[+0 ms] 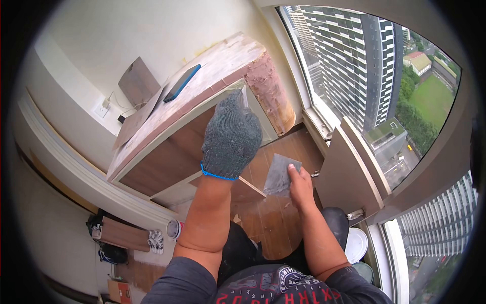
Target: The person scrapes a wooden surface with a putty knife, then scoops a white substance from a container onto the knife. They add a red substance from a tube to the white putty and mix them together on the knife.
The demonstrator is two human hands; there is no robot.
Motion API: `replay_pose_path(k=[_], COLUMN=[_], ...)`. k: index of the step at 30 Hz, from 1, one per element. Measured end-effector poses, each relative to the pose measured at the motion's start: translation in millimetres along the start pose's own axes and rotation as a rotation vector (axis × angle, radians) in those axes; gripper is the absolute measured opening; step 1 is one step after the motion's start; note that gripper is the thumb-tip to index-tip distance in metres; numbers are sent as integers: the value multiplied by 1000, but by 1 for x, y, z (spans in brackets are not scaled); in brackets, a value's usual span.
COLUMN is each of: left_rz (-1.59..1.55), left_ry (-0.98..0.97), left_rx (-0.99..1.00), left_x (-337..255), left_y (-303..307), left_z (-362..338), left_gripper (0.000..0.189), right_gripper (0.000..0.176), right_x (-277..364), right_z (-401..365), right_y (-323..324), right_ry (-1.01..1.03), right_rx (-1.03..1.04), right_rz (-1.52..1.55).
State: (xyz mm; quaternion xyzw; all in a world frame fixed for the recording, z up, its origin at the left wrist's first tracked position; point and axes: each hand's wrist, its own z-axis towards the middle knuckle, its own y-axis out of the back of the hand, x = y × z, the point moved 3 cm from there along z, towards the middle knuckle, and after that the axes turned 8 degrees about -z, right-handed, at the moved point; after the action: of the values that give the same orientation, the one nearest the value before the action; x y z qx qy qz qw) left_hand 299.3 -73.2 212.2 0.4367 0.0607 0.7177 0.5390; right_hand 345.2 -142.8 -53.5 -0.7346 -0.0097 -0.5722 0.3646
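Observation:
My left hand [233,134], in a dark grey knitted glove with a blue cuff, is closed at the upper front edge of a cabinet [167,147]. Beyond its fingers a small part of something pale and flat shows by the cabinet corner; the glove hides the rest. Bare, my right hand [300,185] grips a grey flat sheet [280,175] with the thumb on top, over the wooden floor. Rough pinkish filler [266,83] coats the cabinet's rounded end and front edge.
On the cabinet top lie a phone [182,83] and thin boards [139,119]. Detached panels [344,167] lean by the window at right. White lids or buckets [356,245] stand beside my right knee. A small tub [173,229] is left of my left forearm.

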Motion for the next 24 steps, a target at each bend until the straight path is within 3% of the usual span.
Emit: replay_pose_path(k=[6,9,12,15,19,24], left_rz=[-22,-284,-226,-326,-302,-502], left_ry=[67,347,54,151,328,361], left_rx=[103,-46,411,192,190,217], left_x=[0,2,-5,-10,-1,49], left_y=[-6,-22,-33,-26,-5,13], left_z=[10,8,-14,-26,-27,-18], left_gripper=[17,21,21,24,25,25], right_gripper=[29,28,27,28,28,29], right_x=[-2,-4,-4,2,8,8], right_z=[3,4,4,1,-3,-3], right_y=[3,4,3,1,0,-2], right_ry=[14,11,-6,-26,-24,-56], right_rx=[14,23,35,47,32,36], right_rz=[16,17,42,64,83,110])
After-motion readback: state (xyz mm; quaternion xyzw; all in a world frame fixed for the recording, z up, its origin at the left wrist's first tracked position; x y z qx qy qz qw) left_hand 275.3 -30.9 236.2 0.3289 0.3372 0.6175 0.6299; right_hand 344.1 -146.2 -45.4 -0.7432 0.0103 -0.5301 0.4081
